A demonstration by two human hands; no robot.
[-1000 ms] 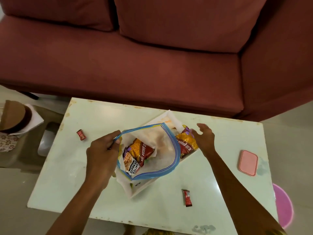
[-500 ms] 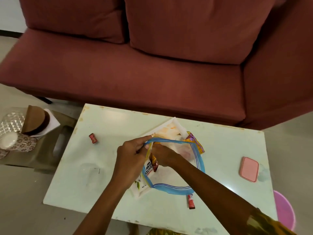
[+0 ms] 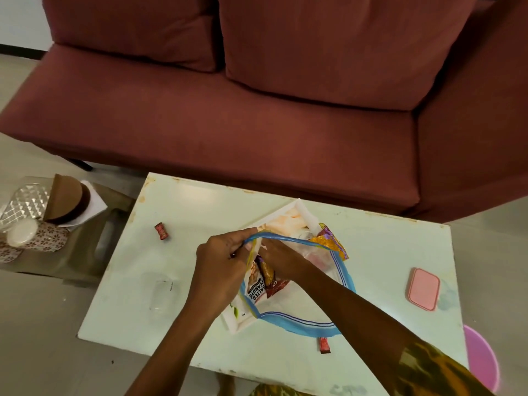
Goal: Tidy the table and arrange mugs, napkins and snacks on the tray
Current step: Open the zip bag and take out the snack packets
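Observation:
A clear zip bag (image 3: 320,284) with a blue rim lies open over a white tray (image 3: 288,215) in the middle of the pale table (image 3: 185,212). My left hand (image 3: 220,270) pinches the bag's rim at its left corner. My right hand (image 3: 278,260) reaches inside the bag and grips a red and brown snack packet (image 3: 271,282). A salted peanuts packet (image 3: 255,287) lies beside it in the bag. A yellow and purple snack packet (image 3: 331,241) lies at the bag's far edge. Two small red wrapped candies lie loose: one candy (image 3: 161,230) at the left, another candy (image 3: 324,344) near the front edge.
A pink flat case (image 3: 423,288) lies at the table's right. A maroon sofa (image 3: 257,124) stands behind the table. On the floor at the left are a brown round object on a napkin (image 3: 67,202) and a patterned glass dish (image 3: 24,201). A pink bowl (image 3: 480,358) sits at the lower right.
My right hand has moved from the tray's right side into the bag and closed on a packet. My left hand still holds the rim. The camera has shifted left.

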